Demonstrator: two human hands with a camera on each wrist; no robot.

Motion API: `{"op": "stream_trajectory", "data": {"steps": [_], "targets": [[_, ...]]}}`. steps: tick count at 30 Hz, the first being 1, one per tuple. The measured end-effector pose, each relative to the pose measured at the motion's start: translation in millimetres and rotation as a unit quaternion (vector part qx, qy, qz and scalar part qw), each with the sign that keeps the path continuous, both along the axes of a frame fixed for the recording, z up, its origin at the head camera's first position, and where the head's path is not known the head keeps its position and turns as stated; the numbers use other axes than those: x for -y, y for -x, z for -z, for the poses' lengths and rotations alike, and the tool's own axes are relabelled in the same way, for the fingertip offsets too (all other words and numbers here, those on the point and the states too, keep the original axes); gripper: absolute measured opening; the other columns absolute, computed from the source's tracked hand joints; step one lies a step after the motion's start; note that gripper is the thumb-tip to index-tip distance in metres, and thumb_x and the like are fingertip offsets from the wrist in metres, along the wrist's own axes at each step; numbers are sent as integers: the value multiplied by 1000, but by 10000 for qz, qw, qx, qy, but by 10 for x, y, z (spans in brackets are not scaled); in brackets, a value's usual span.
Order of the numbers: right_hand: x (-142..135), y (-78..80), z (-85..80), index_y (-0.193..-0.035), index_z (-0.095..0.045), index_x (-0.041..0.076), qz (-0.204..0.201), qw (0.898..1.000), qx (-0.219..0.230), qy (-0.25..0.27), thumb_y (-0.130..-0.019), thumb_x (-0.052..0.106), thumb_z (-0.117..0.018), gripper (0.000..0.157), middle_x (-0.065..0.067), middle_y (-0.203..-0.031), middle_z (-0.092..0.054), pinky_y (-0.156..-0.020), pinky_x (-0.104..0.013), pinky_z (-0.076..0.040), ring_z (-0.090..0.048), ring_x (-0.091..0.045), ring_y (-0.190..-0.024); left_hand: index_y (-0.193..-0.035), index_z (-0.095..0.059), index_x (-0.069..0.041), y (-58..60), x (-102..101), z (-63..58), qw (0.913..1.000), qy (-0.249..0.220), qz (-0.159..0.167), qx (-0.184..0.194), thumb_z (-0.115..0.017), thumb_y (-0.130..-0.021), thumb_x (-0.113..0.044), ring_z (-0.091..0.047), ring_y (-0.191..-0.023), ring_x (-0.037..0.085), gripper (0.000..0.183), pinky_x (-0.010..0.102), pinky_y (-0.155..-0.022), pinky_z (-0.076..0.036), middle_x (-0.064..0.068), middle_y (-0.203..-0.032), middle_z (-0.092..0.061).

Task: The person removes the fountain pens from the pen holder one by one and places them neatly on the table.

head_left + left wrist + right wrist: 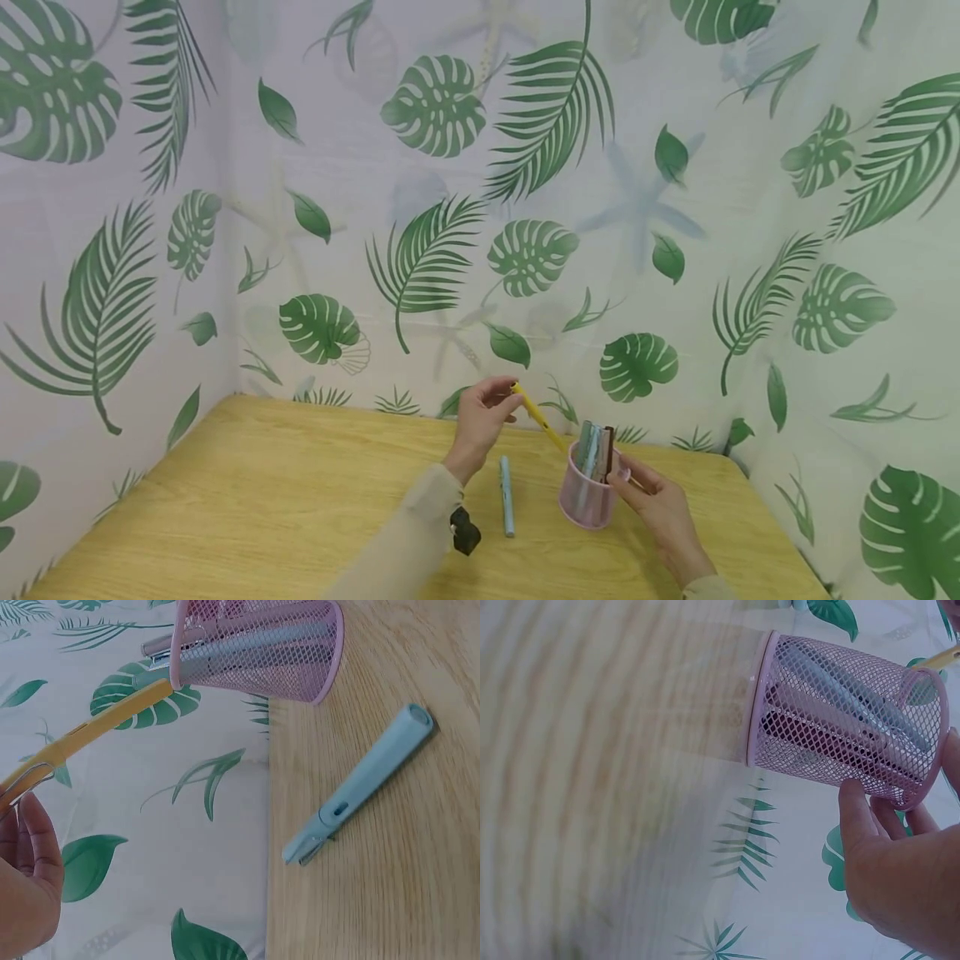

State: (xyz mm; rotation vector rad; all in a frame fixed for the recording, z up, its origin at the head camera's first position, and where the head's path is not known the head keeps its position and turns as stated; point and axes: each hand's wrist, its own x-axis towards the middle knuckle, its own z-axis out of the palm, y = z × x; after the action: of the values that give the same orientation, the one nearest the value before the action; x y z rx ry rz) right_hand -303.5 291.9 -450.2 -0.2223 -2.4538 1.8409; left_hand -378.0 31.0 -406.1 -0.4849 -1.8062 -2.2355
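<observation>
My left hand (480,421) pinches a yellow pen (542,419) near its clip end, above the table. The pen slants down to the right, its far end at the rim of a pink mesh pen holder (587,502). Several pens (591,450) stand in the holder, among them pale blue, grey-green, pinkish and dark brown ones. From the right side, my right hand (662,510) grips the holder near its rim, as the right wrist view also shows. A light blue pen (367,776) with a metal clip lies on the table, left of the holder.
The wooden table (247,500) runs back to a white leaf-print cloth (442,367), which hangs behind it and on both sides. A black device (465,532) is worn at my left wrist.
</observation>
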Motion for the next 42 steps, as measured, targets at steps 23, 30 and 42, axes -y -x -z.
{"op": "stream_trajectory", "data": {"steps": [23, 30, 42], "targets": [[4, 23, -46, -150, -39, 8, -116, 9998, -6, -140, -95, 33, -65, 66, -16, -156, -34, -113, -47, -36, -31, -36, -145, -119, -59, -1, 75, 457, 370, 9984, 65, 200, 527, -62, -94, -1, -70, -84, 20, 25, 43, -81, -60, 15, -106, -55], [-14, -28, 5, -149, -40, 7, -98, 9999, -23, -112, -94, 33, -67, 67, -17, -155, -35, -115, -50, -32, -30, -38, -144, -108, -59, 8, 49, 498, 505, 9977, 71, 286, 605, -63, -93, 2, -70, -81, 20, 17, 46, -82, -59, 16, -102, -59], [-31, 24, 21, -150, -39, 9, -23, 9998, 63, -167, -92, 40, -68, 72, -17, -156, -33, -114, -50, -34, -30, -38, -144, -110, -65, 10, 97, 601, 521, 9958, 304, 399, 770, -66, -91, 0, -68, -79, 17, 21, 54, -85, -56, 15, -102, -62]]}}
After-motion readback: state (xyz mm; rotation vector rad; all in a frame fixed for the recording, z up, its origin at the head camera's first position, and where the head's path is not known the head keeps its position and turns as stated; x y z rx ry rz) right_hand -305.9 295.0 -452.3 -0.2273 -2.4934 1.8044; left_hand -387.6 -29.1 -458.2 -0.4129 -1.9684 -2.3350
